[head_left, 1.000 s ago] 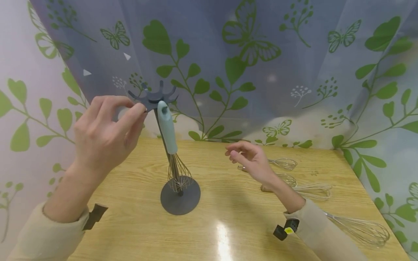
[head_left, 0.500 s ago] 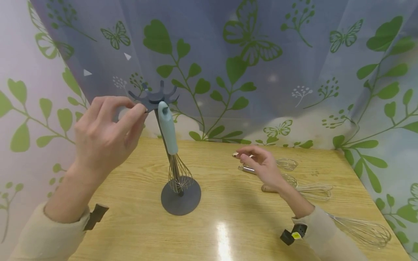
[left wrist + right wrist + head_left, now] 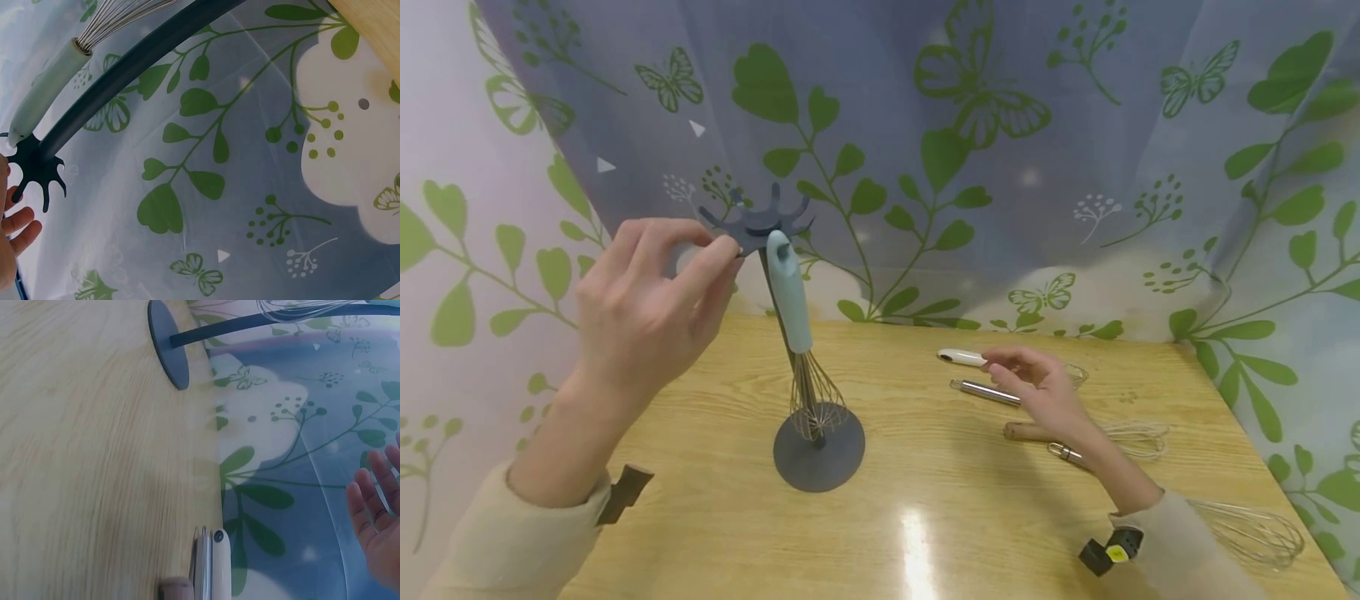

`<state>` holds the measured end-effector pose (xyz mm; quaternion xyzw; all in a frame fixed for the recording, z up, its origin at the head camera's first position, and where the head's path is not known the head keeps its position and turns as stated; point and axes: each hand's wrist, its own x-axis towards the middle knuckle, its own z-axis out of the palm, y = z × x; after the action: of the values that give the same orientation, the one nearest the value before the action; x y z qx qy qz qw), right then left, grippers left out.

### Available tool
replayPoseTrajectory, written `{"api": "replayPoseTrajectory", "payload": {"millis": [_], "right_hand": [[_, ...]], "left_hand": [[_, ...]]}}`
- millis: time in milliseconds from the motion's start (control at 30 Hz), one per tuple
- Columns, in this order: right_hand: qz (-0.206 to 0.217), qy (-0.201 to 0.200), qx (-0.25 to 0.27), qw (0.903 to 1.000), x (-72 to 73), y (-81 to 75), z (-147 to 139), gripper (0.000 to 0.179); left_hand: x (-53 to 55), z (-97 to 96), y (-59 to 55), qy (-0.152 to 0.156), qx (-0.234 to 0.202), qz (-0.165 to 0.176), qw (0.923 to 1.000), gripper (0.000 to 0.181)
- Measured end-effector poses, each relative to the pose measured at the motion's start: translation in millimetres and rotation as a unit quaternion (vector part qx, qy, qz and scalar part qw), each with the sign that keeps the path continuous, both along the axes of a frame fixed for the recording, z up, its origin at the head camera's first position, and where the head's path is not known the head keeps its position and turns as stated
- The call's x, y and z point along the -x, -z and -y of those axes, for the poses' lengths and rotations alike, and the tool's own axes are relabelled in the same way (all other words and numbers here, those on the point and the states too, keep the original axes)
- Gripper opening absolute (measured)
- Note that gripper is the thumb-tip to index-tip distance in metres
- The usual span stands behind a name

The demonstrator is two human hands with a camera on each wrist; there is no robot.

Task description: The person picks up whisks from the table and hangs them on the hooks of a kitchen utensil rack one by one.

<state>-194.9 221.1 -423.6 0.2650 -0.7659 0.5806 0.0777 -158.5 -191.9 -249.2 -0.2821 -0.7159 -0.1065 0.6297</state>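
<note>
My left hand (image 3: 658, 304) pinches one prong of the dark grey hook stand (image 3: 808, 473), which stands upright on the table. On another prong hangs a whisk with a light blue handle (image 3: 790, 292), its wires pointing down along the pole. In the left wrist view, the whisk's handle (image 3: 50, 94) lies beside the pole. My right hand (image 3: 1045, 392) holds nothing, fingers loosely bent, above the whisks on the right. Closest to it are a white-handled whisk (image 3: 960, 357) and a metal-handled one (image 3: 988, 392); the hand partly hides both.
A wooden-handled whisk (image 3: 1024, 431) lies nearer the front, with a metal handle (image 3: 1067, 454) beside it, partly under the right arm. Large whisk wires (image 3: 1255, 533) lie at the table's right edge. Behind the wooden table (image 3: 917, 467) hangs a leaf-patterned curtain (image 3: 880, 125).
My right hand has moved right and slightly toward the front, uncovering the white and metal handles. The left hand keeps its pinch on the stand.
</note>
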Motion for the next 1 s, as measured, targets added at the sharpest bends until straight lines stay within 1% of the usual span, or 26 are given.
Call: {"api": "replayPoseTrajectory", "payload": {"millis": [267, 467, 667, 833, 1000], "right_hand": [[-0.005, 0.035, -0.056, 0.9978, -3.8, 4.8, -23, 0.02], [0.004, 0.054, -0.114, 0.992, -6.8, 4.3, -37, 0.022], [0.034, 0.03, -0.17, 0.9844, -5.4, -0.9, -50, 0.023], [0.064, 0.012, -0.192, 0.9793, -6.5, -5.5, -59, 0.025], [0.077, 0.003, -0.219, 0.9728, -9.5, -9.9, -68, 0.025]], "left_hand": [[-0.2, 0.4, 0.6, -0.003, -0.002, 0.002, 1.0, 0.005], [0.0, -0.4, 0.1, -0.001, -0.003, 0.003, 1.0, 0.005], [-1.9, -0.7, -1.5, -0.003, -0.005, 0.008, 0.9999, 0.001], [-4.0, -0.7, -1.4, -0.001, -0.003, 0.014, 0.9999, 0.004], [-4.0, -0.4, -1.4, 0.0, -0.002, 0.016, 0.9999, 0.002]]}}
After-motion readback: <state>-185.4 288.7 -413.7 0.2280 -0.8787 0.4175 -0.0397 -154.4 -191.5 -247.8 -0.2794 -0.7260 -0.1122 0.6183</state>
